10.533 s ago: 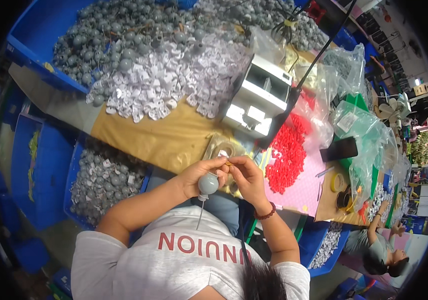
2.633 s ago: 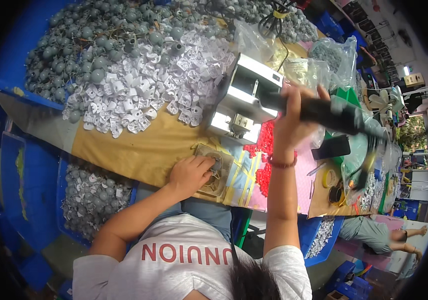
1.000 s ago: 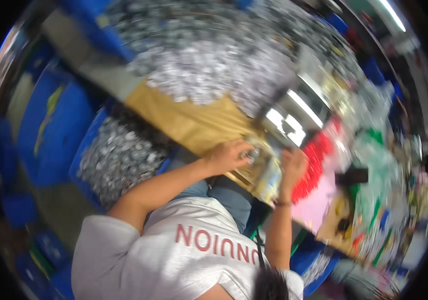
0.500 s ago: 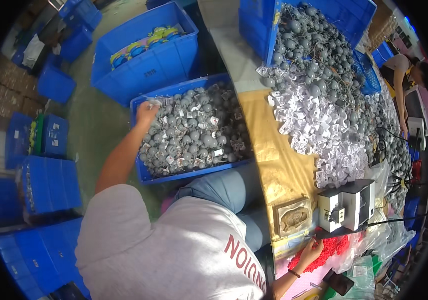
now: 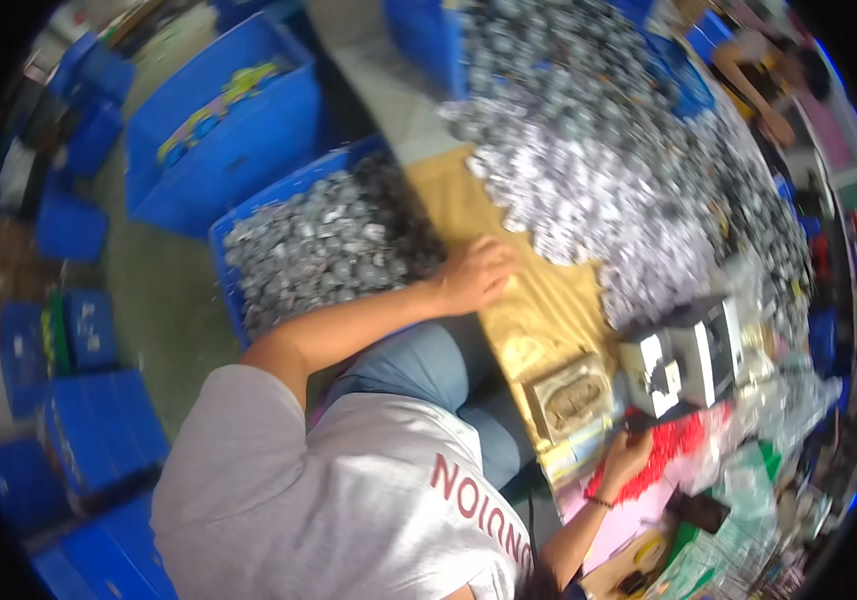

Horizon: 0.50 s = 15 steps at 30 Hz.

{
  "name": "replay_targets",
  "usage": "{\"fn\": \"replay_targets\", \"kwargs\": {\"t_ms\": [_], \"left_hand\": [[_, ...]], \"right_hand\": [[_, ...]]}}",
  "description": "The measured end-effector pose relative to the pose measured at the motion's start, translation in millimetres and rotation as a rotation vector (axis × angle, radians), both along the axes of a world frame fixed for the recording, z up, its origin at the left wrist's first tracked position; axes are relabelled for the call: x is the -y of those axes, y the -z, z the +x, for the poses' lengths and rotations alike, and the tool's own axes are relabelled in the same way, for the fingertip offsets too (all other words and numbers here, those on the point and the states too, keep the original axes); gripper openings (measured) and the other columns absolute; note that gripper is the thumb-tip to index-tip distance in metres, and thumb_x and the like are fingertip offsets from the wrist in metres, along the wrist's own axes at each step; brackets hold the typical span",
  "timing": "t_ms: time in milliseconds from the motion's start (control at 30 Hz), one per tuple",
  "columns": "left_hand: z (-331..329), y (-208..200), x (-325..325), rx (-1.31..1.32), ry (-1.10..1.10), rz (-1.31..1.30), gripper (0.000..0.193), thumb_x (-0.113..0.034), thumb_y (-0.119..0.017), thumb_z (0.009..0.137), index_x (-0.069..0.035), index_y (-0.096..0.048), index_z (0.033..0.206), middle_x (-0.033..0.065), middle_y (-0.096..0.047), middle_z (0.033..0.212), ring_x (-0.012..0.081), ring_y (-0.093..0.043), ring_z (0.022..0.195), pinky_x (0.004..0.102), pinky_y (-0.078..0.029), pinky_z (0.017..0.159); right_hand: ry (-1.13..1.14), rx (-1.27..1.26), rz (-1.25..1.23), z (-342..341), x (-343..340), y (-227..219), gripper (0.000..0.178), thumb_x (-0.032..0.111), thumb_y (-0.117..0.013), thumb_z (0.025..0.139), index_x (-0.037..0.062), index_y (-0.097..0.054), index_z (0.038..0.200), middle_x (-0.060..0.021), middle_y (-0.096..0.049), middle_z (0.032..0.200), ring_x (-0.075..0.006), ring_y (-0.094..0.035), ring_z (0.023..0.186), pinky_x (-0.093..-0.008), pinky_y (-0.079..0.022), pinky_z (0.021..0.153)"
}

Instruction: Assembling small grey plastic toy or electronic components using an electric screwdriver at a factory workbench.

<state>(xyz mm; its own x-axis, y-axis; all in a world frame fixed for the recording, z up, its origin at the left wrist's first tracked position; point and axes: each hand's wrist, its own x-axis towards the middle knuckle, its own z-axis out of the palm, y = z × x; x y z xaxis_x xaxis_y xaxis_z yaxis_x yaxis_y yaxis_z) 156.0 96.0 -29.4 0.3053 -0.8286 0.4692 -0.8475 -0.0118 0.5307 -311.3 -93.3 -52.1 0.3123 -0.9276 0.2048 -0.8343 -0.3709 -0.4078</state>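
My left hand [image 5: 477,274] is over the near left edge of the gold-covered table [image 5: 494,215], palm down with bent fingers, smeared by motion; whatever it might hold is hidden. Beside it is a blue crate [image 5: 232,290] full of grey round pieces [image 5: 324,235] with small white tags. My right hand [image 5: 629,460] rests by a heap of small red pieces [image 5: 671,450] on the table, fingers drawn together near a dark end of the white-and-black machine [image 5: 654,375]. What those fingers pinch is too small to make out. A carved tan block [image 5: 571,397] lies left of the machine.
A large pile of grey round pieces [image 5: 549,60] and white tagged pieces [image 5: 579,190] covers the far table. A deeper blue crate [image 5: 224,140] holds yellow-green and blue items. More blue crates [image 5: 104,425] stand at left. A phone [image 5: 701,512] lies near right. Another person [image 5: 764,80] works at far right.
My left hand has left the far left corner of the crate of grey pieces and swung right to the table edge. My right hand stays by the red pieces. The view has shifted.
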Motion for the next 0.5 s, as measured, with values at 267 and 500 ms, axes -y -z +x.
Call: {"fn": "replay_targets", "kwargs": {"t_ms": [267,500], "left_hand": [[-10,-14,116,0.171,-0.007,0.205,0.041,-0.025,-0.076,0.082,-0.016,-0.063,0.121,0.0055,-0.055,0.114,0.0272,-0.050,0.111,0.0433,-0.045,0.089],[-25,-11,153,0.277,0.002,0.201,0.028,-0.019,-0.071,0.081,-0.014,-0.066,0.107,0.0049,-0.063,0.096,0.0278,-0.056,0.102,0.0436,-0.045,0.088]], "right_hand": [[0.075,-0.030,-0.042,14,-4,-6,0.017,0.008,-0.065,0.079,-0.0002,-0.056,0.091,-0.0185,-0.059,0.084,-0.0397,-0.058,0.080,-0.0479,-0.046,0.070],[0.004,0.019,-0.001,11,-6,-15,0.008,0.000,-0.061,0.082,-0.0019,-0.057,0.089,-0.0196,-0.059,0.086,-0.0397,-0.059,0.080,-0.0471,-0.048,0.071]]}}
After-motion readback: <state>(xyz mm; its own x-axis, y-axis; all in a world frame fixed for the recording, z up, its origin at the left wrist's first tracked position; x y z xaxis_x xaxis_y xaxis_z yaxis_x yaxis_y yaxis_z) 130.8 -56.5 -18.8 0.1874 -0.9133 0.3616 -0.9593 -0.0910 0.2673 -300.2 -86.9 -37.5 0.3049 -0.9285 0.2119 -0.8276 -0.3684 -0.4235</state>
